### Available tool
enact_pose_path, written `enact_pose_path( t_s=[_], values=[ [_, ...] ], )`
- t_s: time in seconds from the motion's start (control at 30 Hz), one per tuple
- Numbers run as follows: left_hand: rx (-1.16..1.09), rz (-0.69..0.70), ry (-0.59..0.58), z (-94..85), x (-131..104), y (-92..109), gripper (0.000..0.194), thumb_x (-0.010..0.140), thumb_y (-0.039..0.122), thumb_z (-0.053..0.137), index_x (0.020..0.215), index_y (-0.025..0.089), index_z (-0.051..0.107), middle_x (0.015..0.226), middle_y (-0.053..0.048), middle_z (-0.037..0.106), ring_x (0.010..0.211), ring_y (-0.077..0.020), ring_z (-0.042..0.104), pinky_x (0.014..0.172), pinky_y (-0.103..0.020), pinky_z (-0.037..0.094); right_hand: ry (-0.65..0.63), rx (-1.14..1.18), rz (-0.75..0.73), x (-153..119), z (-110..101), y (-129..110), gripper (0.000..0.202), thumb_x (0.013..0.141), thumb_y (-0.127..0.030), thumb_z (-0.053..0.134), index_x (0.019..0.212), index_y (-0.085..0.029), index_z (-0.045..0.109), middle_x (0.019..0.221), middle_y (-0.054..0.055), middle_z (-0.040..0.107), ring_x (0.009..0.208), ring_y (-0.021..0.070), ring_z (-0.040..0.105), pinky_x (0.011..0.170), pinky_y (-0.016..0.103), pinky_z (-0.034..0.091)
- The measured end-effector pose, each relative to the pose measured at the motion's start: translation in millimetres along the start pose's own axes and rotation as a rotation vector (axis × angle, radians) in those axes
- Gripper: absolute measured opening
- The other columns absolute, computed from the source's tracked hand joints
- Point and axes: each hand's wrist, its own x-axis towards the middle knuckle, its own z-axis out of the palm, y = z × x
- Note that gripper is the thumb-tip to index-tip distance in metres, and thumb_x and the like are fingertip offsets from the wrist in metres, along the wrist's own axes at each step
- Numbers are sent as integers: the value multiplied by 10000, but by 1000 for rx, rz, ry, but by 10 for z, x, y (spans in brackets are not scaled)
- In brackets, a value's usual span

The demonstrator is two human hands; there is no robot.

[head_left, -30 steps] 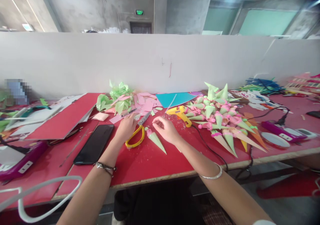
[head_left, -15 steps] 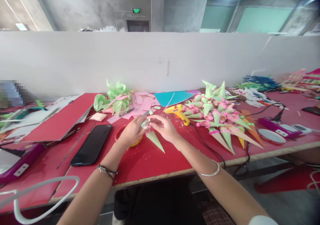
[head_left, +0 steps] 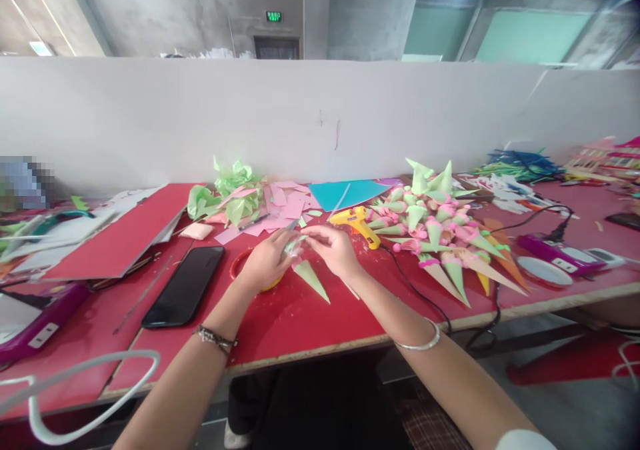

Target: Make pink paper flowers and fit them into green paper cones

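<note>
My left hand (head_left: 269,261) and my right hand (head_left: 334,253) meet above the red table, fingertips close together. Between them is a small pale green, crinkled piece (head_left: 296,243), thin like tissue paper, which both hands pinch. Fingers cover part of it. Just below lies a light green paper cone (head_left: 312,281), its point toward the table's front edge; its upper end is hidden by my hands. A round red-and-yellow object (head_left: 239,263) sits partly behind my left hand. The yellow hot glue gun (head_left: 356,223) rests beyond my right hand.
Many green and pink paper cones (head_left: 434,230) are heaped at right. Pink paper pieces (head_left: 287,203) and green tissue (head_left: 235,183) lie behind my hands. A black phone (head_left: 184,287) is at left. The glue gun's cord (head_left: 415,283) runs over the front edge (head_left: 320,353).
My right fingers have shifted slightly at the pale green piece, and its edge now shows a little more. The view has tilted marginally; the cone on the table stays in place.
</note>
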Motion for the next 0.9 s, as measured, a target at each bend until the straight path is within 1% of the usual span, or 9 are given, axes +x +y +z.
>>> enact_pose_path(
  t_s=[0.07,0.17,0.3,0.37,0.43,0.57,0.67,0.8,0.9],
  values=[
    [2,-5,-8,-3,-3,2,341,817,281,413,1137,168,447,1050,-95,535,928,-211,544,777,-307,434,6,-7,14,-3,-4,3,145,731,-211,544,841,-170,628,829,53,671,766,162,632,711,282,504],
    [-5,-16,-8,-1,-9,13,339,811,275,411,1136,185,452,1052,-84,539,924,-208,547,777,-305,434,16,-30,25,-14,-16,-16,123,726,-256,567,786,-164,623,740,45,663,679,160,627,653,281,505],
    [-47,-29,13,8,-10,59,361,797,263,420,1152,206,449,1082,-75,534,931,-204,544,792,-304,431,10,-108,-14,-30,-22,-43,120,726,-285,574,699,-170,596,630,16,622,581,138,584,582,264,483],
    [-80,-34,18,14,-7,85,357,788,252,423,1140,204,458,1087,-76,535,914,-195,549,785,-298,433,-14,-111,-31,-31,-16,-42,109,725,-277,573,693,-175,587,632,10,614,585,132,576,580,258,477],
    [-105,-36,28,18,-3,98,329,786,252,422,1104,189,477,1055,-78,553,884,-189,555,759,-290,437,-55,-64,-30,-29,-7,-33,88,727,-264,566,719,-178,587,673,11,619,625,133,587,607,257,482],
    [-122,-55,76,23,2,66,239,814,292,406,986,177,525,884,-50,602,773,-167,567,692,-264,434,-107,42,13,-25,9,-11,95,729,-244,551,783,-177,591,739,22,629,676,137,602,649,265,488],
    [-136,-37,108,27,3,32,213,823,307,406,896,176,557,834,-42,607,748,-155,565,687,-251,427,-107,41,25,-26,10,-12,87,723,-237,554,772,-173,585,710,20,622,648,136,597,627,264,483],
    [-202,8,134,26,4,51,211,832,290,397,841,170,571,783,-31,608,708,-135,560,671,-231,421,-106,-16,-15,-25,-4,-21,70,729,-244,543,738,-178,566,666,10,601,617,134,580,590,257,470],
    [-212,5,163,2,10,94,213,836,289,394,821,171,571,775,-24,609,709,-129,557,681,-223,420,-53,-86,-41,-17,-19,-8,62,738,-239,525,734,-185,554,681,14,604,638,139,581,604,262,471]
  ],
)
